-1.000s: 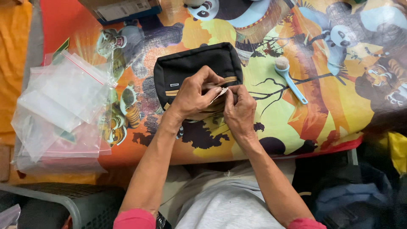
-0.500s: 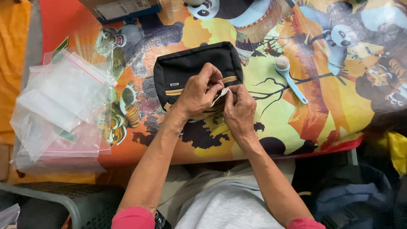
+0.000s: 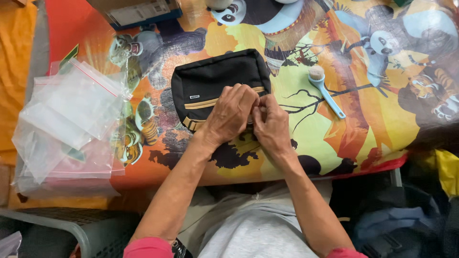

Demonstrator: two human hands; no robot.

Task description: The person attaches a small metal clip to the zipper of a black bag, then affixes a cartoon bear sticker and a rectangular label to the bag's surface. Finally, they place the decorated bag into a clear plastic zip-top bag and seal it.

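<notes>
A black fabric pouch (image 3: 215, 76) with a tan stripe lies flat on the table covered by a colourful cartoon cloth (image 3: 363, 138). My left hand (image 3: 229, 114) rests over the pouch's near right part, fingers curled down onto it. My right hand (image 3: 271, 126) is pressed against the left one, its fingertips pinching at the pouch's near edge. Whatever sits between the fingertips is hidden by the hands.
A small blue-handled brush (image 3: 326, 93) lies to the right of the pouch. A pile of clear zip bags (image 3: 71, 124) covers the table's left side. A cardboard box (image 3: 138, 12) stands at the far edge. A grey plastic crate (image 3: 71, 229) sits below on the left.
A small white thing showed between my fingertips earlier; the hands have since closed together over it and it no longer shows. The pouch has not shifted.
</notes>
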